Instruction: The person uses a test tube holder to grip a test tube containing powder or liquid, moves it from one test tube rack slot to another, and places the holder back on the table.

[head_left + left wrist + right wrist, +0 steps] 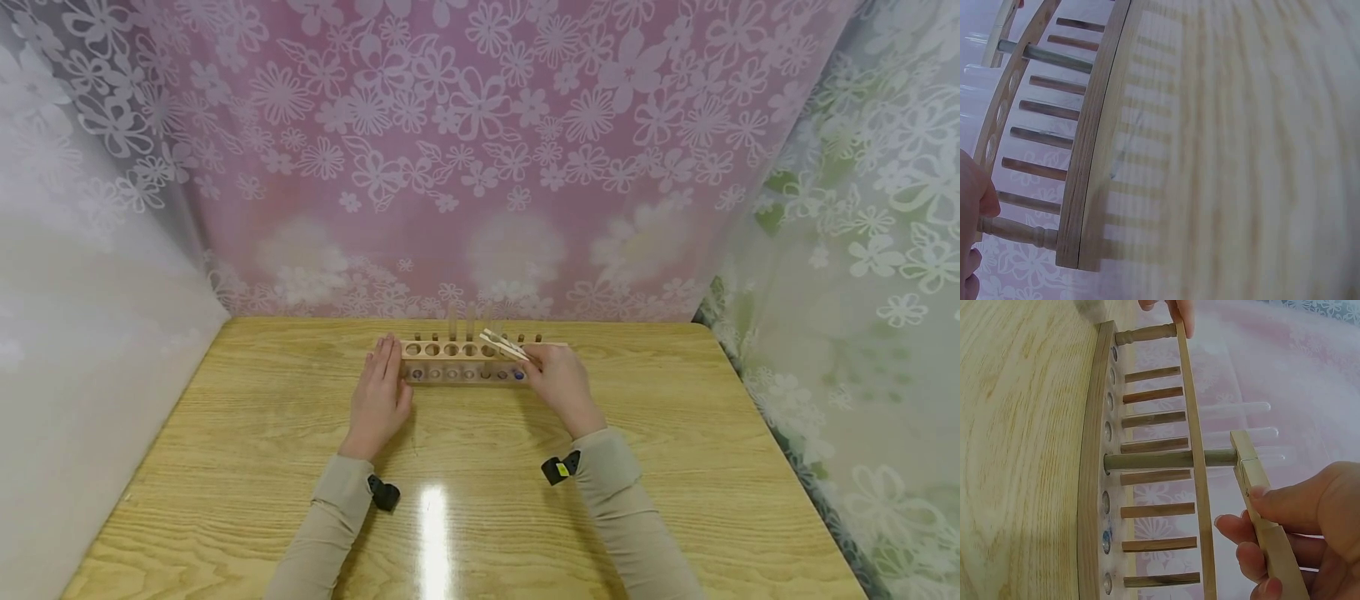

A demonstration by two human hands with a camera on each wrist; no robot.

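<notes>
A wooden test tube rack (480, 359) stands upright on the table, with a holed top board and a row of pegs behind. At its left end my left hand (378, 404) holds the top board, the thumb in front. My right hand (564, 385) grips a wooden test tube clamp (1263, 515) between thumb and fingers. The clamp's tip is at the upper end of a test tube (1154, 460) with greenish-grey contents, which stands in a rack hole. Whether the clamp encloses the tube is hard to tell. Several clear tubes (1235, 409) sit upside down on the pegs.
The wood-grain table (465, 450) extends in front of the rack and to both sides. Just behind the rack, a pink flowered curtain (450, 167) hangs at the table's far edge. Pale curtains flank the left and right.
</notes>
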